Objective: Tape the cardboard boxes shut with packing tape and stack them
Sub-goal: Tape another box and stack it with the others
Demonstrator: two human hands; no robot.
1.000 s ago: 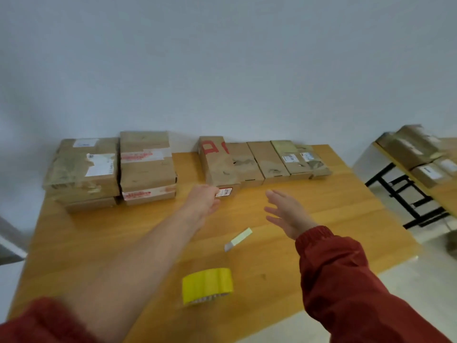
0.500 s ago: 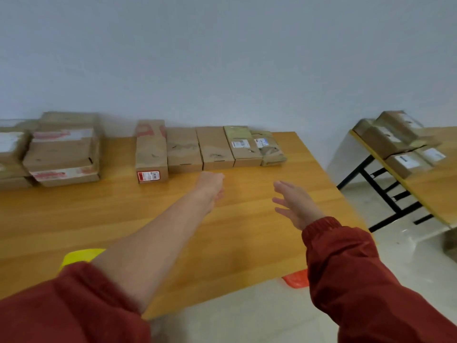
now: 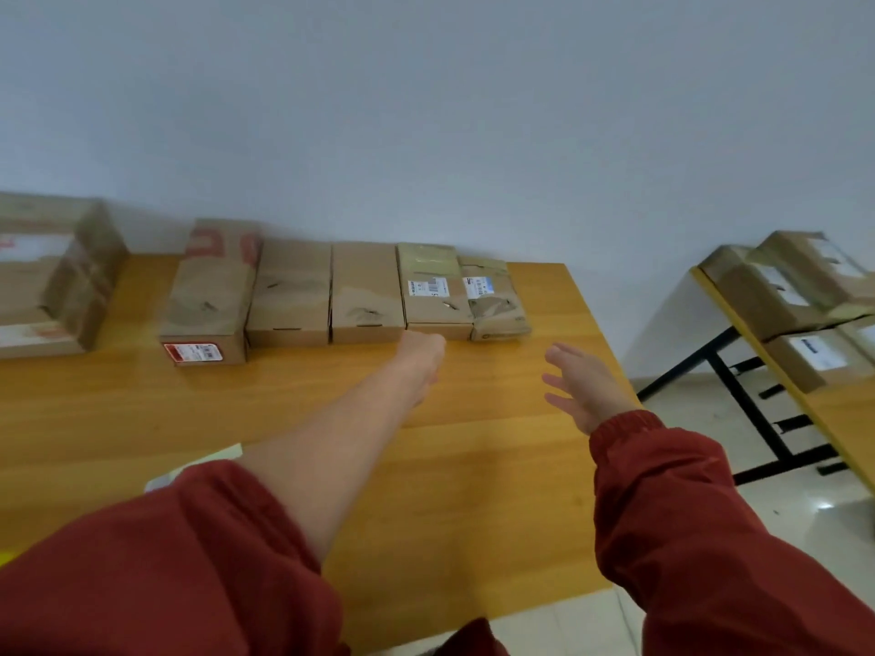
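Several brown cardboard boxes lie in a row against the wall on the wooden table: a red-printed box, two plain boxes, a labelled box and a small crumpled box. My left hand reaches out to the front edge of the labelled box, fingers loosely curled and holding nothing; whether it touches the box I cannot tell. My right hand hovers open with spread fingers, just right of and before the crumpled box. Only a yellow sliver of the tape roll shows behind my left sleeve.
A stack of larger taped boxes stands at the far left. A pale paper strip lies near my left sleeve. The table's right edge runs close to my right hand. A second table with more boxes stands at the right.
The view has swung to the right. Both hands have travelled along the row from the red-printed box toward its right end. The tape roll has slipped almost out of sight.
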